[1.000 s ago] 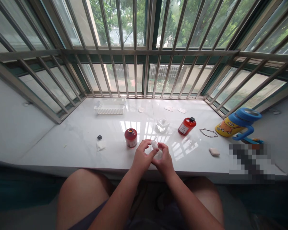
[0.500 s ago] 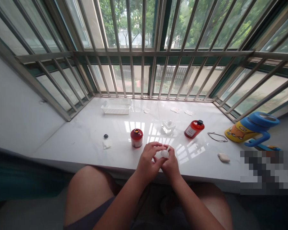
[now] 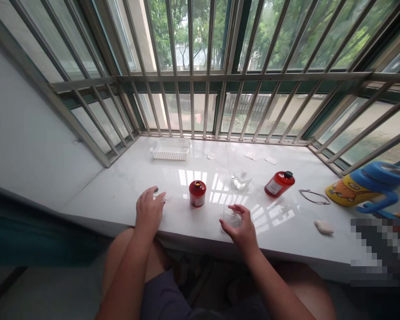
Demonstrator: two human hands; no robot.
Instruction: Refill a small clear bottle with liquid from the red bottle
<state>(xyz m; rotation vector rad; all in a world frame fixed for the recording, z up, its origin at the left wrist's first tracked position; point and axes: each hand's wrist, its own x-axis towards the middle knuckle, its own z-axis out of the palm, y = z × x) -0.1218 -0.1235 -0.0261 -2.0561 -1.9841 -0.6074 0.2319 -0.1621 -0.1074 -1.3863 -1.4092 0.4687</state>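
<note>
My left hand (image 3: 149,210) is at the left of the sill, thumb and forefinger apart, over a white tissue (image 3: 164,197) that it mostly covers. A small black cap (image 3: 156,190) shows just past its fingertips. On the right, my right hand (image 3: 242,226) curves its thumb and fingers around a small clear container (image 3: 231,218) low over the front of the sill. Whether the container rests on the surface is hard to make out. Between the hands stands an uncapped red bottle (image 3: 197,194), upright. A clear lidded glass jar (image 3: 241,180) sits behind my right hand.
A capped red bottle (image 3: 279,184), a thin cord loop (image 3: 314,197), a beige pad (image 3: 324,227) and a blue and yellow flask (image 3: 353,189) lie to the right. At the back are a white basket (image 3: 170,150) and paper scraps (image 3: 251,156). Window bars (image 3: 216,111) rise behind.
My hands, together around a small clear item before, have parted. The left has moved left to the tissue and cap; the right stays at the clear container. The view has shifted slightly.
</note>
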